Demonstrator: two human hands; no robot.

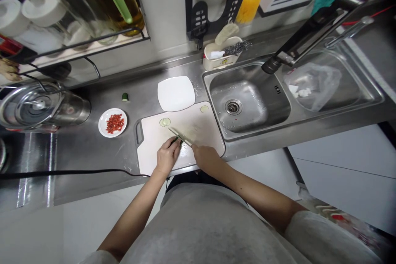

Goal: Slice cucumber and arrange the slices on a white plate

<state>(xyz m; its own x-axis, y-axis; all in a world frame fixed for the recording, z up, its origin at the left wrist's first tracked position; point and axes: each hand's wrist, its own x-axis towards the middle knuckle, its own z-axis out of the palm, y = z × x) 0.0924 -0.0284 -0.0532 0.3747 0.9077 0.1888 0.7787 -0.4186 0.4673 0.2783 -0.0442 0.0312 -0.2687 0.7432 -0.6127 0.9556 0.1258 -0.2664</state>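
Observation:
My right hand (204, 156) is wrapped round the handle of a knife (181, 135), whose blade points up and left over the white cutting board (151, 152). Beside the blade, my left hand (168, 156) is closed on a dark green piece of cucumber (176, 139), mostly hidden by the fingers and the knife. Thin pale cucumber slices (165, 122) lie on the board's upper left part, and another slice (204, 109) is near its top right corner. Behind the board, touching or nearly touching its edge, is a white square plate (176, 93).
A small white dish (113, 123) of red bits stands left of the board, with a cucumber end (124, 97) behind it. The sink (247, 95) adjoins on the right under a black faucet (297, 41). A black cable (93, 171) crosses the counter's front left. A steel pot (46, 107) stands far left.

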